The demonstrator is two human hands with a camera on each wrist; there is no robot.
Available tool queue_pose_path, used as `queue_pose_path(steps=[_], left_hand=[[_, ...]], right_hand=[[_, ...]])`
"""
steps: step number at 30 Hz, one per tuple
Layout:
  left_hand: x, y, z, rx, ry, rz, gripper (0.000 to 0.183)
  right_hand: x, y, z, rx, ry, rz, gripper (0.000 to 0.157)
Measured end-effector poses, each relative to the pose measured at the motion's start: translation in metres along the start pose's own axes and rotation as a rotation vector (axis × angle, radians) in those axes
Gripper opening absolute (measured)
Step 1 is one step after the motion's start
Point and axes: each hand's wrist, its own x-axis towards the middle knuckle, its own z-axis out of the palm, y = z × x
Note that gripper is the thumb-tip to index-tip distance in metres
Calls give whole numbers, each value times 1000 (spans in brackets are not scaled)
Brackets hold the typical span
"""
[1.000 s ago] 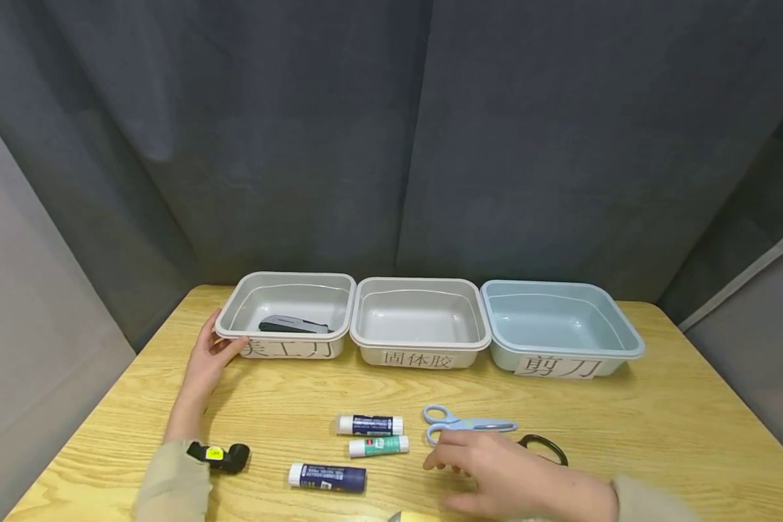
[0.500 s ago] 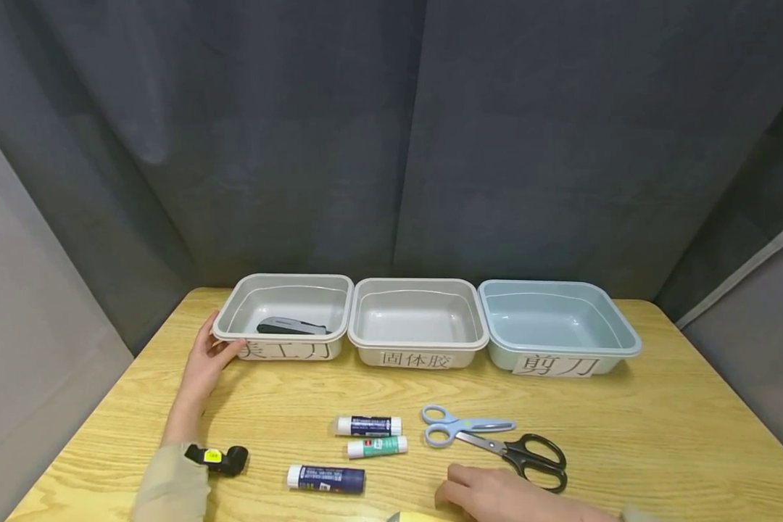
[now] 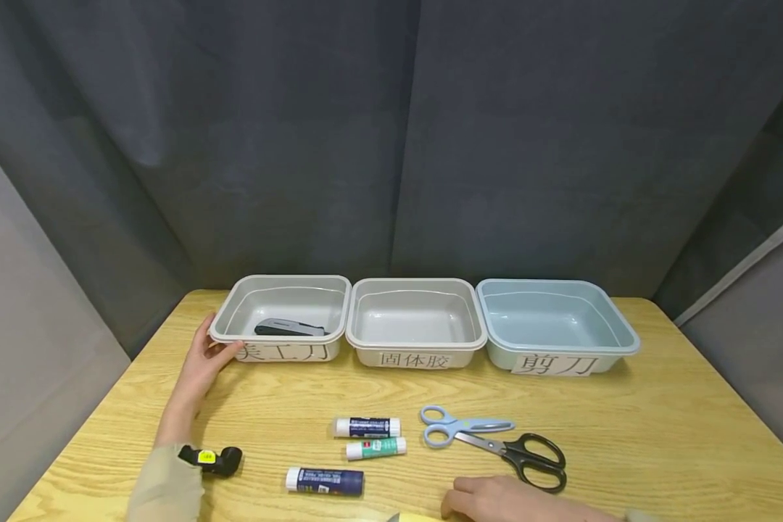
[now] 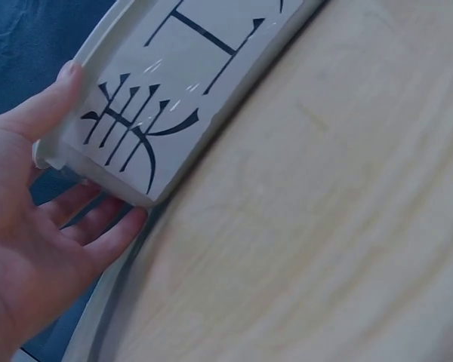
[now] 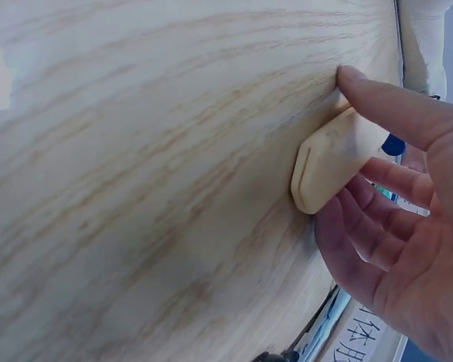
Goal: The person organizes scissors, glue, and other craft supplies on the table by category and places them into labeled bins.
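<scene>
At the far left of the table, my left hand [image 3: 205,355] grips the front left corner of a grey plastic bin [image 4: 98,170]. Its thumb rests on the rim and its fingers curl against the end wall. A black and grey utility knife [image 3: 290,328] lies inside that bin. My right hand [image 3: 496,499] is low at the table's near side. In the right wrist view, the thumb and fingers of the right hand [image 5: 415,204] lie on either side of a yellow utility knife [image 5: 325,170] with a slotted end. Only a sliver of this knife shows in the head view.
A second grey bin [image 3: 417,346] and a blue bin [image 3: 557,344] stand to the right. Three glue sticks, white-and-navy [image 3: 367,427], green [image 3: 375,448] and navy [image 3: 325,481], lie mid-table. Light-blue scissors [image 3: 463,425] touch black-handled scissors [image 3: 531,460].
My right hand has drawn back from over the scissors toward the near edge, uncovering the black-handled pair. My left hand keeps its hold on the bin.
</scene>
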Motion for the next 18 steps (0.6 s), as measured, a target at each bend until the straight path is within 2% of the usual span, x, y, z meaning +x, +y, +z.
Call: queue_pose_path(steps=[6,14,18], left_hand=[[2,5,-4,41,-54,30,87],[6,12,-12,178,-93,33,93],[11,13,-14,182,-126,36,94]], right_hand=[[-3,1,-2,27,-18,9,27],[-4,1,-4,31,-17,1,28],[-2,-2,-11,14,-30,33,34]])
